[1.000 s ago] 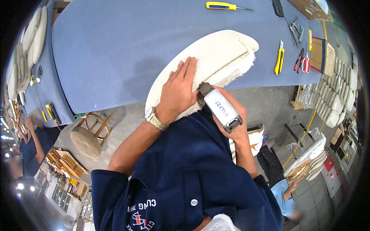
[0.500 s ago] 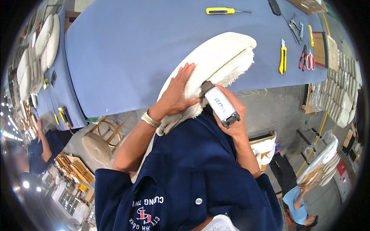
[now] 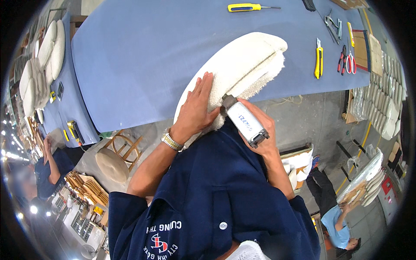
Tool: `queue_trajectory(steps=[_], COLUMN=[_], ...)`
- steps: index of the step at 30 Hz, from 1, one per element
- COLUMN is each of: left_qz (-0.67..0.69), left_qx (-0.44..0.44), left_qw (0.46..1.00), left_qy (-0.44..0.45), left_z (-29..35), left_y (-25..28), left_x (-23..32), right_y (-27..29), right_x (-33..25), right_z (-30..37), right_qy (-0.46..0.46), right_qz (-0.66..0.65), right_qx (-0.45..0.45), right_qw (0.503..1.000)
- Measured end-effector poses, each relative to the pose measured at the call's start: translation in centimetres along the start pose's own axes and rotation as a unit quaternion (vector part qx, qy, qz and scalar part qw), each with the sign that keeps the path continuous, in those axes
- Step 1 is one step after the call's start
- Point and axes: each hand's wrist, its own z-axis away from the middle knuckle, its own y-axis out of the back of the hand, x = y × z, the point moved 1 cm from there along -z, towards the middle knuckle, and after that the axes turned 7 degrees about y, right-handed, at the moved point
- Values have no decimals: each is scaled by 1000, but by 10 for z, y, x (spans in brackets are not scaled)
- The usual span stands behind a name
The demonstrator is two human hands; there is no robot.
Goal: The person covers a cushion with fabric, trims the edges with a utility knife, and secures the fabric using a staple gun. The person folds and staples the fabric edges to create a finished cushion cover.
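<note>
Slightly leftward along the cushion (image 3: pixel 242 56), the white tool (image 3: pixel 246 121) is shifting in my gripping right hand (image 3: pixel 265 122); my open left hand (image 3: pixel 195 110) is pressing, apparently steadying it across the near edge of the counter (image 3: pixel 134 82).

Compared with one second ago, I observe the following. The left hand (image 3: pixel 197 108) sits lower on the cushion (image 3: pixel 242 58), farther from its far tip. The tool (image 3: pixel 243 116), together with the right hand (image 3: pixel 268 125), is likewise farther from that tip. The gap between the cushion's tip and the cutter (image 3: pixel 319 63) is wider. Below the cushion's middle, less loose cover shows than half a second ago.
</note>
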Motion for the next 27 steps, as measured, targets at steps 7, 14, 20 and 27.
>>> queue_trajectory(steps=[7, 14, 20, 27], left_qz=[-22, -18, -33, -9], left_qx=[41, 45, 55, 60], left_qw=[999, 999, 998, 998], left_qy=[-13, -12, -20, -36], left_z=[-2, -3, -2, 0], left_y=[-7, -9, -13, -13], left_x=[1, -5, 2, -5], right_y=[0, -7, -15, -16], right_x=[-4, -4, -8, -7], right_z=[-6, 4, 5, 9], right_qy=[-42, -5, -35, -8], right_qz=[-4, 16, 7, 23], right_qx=[-6, -5, 11, 12], right_qw=[999, 1000, 999, 1000])
